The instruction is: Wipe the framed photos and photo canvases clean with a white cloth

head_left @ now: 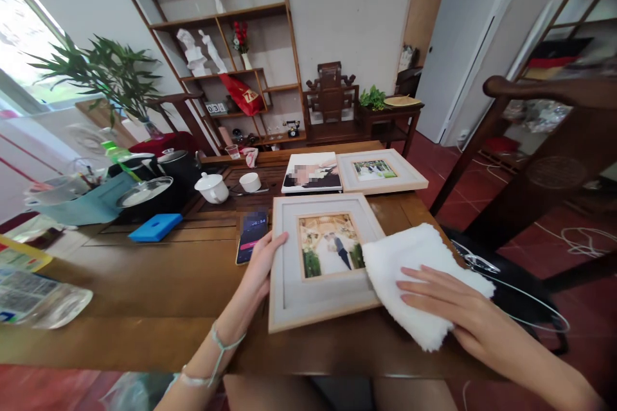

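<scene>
A light wooden picture frame (308,311) with a pale mat and a wedding photo is tilted up toward me above the table's near edge. My left hand (267,260) grips its left side, thumb on the front and the other fingers mostly behind it. A fluffy white cloth (395,263) lies against the frame's right side. My right hand (436,298) holds this cloth, its fingers long and pressed on top; the thumb is hidden. Close to my left hand, a phone (252,234) with a lit screen lies on the table.
Behind the held frame lie a second frame (409,174) and a white-edged picture (312,164). A lidded white teapot (212,187), a white cup (250,182), a blue block (155,227) and a clear plastic pack (43,298) stand leftward. A wooden chair (520,160) is at right.
</scene>
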A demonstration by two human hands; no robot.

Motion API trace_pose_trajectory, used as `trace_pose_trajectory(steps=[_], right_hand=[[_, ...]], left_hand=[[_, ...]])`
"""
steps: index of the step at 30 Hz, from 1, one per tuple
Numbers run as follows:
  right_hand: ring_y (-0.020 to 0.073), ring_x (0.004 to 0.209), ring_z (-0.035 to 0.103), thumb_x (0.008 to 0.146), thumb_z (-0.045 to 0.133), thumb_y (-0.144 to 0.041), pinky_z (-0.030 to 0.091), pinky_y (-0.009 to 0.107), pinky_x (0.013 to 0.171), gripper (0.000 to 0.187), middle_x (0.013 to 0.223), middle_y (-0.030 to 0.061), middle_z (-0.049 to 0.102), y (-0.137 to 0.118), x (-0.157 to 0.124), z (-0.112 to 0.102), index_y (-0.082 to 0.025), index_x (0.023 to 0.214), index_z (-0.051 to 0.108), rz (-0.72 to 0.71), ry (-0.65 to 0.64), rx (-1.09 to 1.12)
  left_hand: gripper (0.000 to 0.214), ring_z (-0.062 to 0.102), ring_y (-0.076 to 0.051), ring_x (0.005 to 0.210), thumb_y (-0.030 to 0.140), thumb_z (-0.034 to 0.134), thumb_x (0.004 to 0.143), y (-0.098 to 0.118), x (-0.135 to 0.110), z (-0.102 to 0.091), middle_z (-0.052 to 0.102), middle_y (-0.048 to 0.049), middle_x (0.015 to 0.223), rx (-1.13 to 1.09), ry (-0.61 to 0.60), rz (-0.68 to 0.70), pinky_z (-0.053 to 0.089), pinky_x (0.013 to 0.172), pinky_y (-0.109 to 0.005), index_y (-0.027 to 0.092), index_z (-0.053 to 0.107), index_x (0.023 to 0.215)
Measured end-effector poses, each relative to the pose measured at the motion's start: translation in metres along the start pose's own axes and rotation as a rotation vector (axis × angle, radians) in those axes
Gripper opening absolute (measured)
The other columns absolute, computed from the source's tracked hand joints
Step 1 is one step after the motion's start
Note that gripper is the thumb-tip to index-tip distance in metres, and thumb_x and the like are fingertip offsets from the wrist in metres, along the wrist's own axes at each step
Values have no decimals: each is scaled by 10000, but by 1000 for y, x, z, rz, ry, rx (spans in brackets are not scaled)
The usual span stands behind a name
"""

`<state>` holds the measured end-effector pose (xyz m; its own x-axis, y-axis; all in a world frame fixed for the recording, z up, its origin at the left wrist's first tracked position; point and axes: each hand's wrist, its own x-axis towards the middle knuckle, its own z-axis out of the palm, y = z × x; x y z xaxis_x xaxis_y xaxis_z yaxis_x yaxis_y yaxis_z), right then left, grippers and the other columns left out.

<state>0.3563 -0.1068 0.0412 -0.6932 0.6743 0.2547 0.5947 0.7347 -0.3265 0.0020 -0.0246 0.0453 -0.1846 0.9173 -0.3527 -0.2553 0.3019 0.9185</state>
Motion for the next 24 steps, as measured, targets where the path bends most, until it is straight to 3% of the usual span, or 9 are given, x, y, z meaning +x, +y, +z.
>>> trace_pose_trajectory(steps=[4, 7, 9, 11, 14, 17, 21, 24], right_hand=[[187, 1376, 357, 709, 403, 50, 312, 430, 1153, 791, 1391, -45, 536, -3, -20, 6, -380, 1363, 515, 42, -82, 84], [242, 1381, 352, 744, 560, -42, 342, 452, 1131, 711, 1438, -22, 490, -1, -26, 1, -400, 1356, 515, 162, -178, 222], [294, 1340, 420, 748, 699, -210, 397, 474, 1086, 664, 1435, 27, 500, 3, -14, -8, -385, 1361, 513, 241, -150, 343], [302, 1232, 541, 788, 696, -383, 473, 477, 1007, 606, 1379, 72, 559, 8, 13, -22, -363, 1364, 508, 338, -15, 485], [253, 1009, 669, 944, 428, -485, 589, 400, 774, 547, 1356, 153, 550, 18, 73, -45, -272, 1445, 375, 416, 199, 826], [216, 706, 690, 937, 349, -578, 541, 292, 470, 592, 1141, 180, 639, 37, 123, -68, -177, 1362, 443, 520, 222, 977], [176, 626, 623, 848, 589, -465, 470, 239, 405, 437, 977, 115, 662, 87, 144, -92, -176, 1174, 554, 808, 341, 573], [188, 707, 636, 881, 530, -387, 502, 252, 503, 337, 1020, 120, 662, 139, 143, -105, -161, 1127, 575, 910, 320, 241]], left_hand=[[147, 692, -191, 556, 166, 648, 781, 31, -20, -25, 721, -34, 682, 10, 180, 88, 592, 546, -291, 156, 649, 928], [144, 694, -190, 569, 146, 606, 799, 61, -30, -38, 721, 9, 650, 35, 314, 220, 600, 543, -287, 204, 656, 921], [136, 695, -197, 567, 123, 571, 804, 83, -33, -40, 709, 30, 607, 54, 411, 289, 603, 535, -296, 217, 656, 853], [155, 717, -225, 637, 146, 539, 833, 105, -30, -32, 709, 18, 605, 59, 430, 282, 616, 562, -330, 225, 662, 882], [223, 735, -264, 739, 215, 520, 873, 131, -17, -4, 727, -42, 676, 18, 342, 159, 628, 649, -402, 194, 667, 1041], [283, 734, -286, 769, 267, 512, 891, 142, 13, 37, 732, -100, 718, 17, 181, 44, 622, 696, -439, 109, 671, 1065], [237, 728, -261, 752, 198, 621, 827, 137, 77, 95, 730, -113, 720, 175, -64, 107, 607, 740, -406, 70, 679, 1018], [257, 724, -258, 779, 143, 728, 739, 128, 126, 139, 737, -133, 790, 484, -152, 210, 586, 759, -380, 65, 678, 978]])
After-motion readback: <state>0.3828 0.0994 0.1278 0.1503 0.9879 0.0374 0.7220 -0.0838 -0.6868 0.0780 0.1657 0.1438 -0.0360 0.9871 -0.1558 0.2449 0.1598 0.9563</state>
